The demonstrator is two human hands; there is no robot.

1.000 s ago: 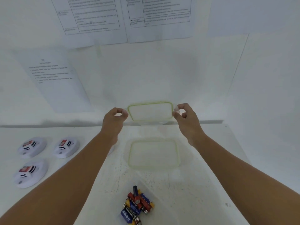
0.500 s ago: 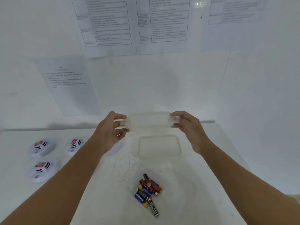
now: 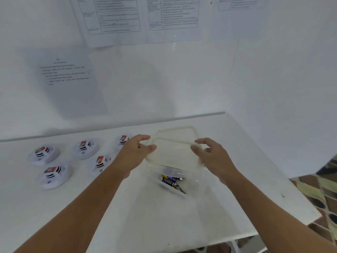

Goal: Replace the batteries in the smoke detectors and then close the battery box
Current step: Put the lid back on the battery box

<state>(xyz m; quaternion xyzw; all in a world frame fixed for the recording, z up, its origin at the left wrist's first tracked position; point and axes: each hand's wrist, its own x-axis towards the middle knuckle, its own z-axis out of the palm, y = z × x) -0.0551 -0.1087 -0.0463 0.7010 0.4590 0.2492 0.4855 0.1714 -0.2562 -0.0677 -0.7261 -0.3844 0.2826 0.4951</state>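
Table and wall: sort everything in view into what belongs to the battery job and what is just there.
Job:
- clear battery box, held by left hand and right hand
- lid behind it
- loose batteries on the table
- five smoke detectors

Just there:
- printed sheets on the wall
- patterned floor
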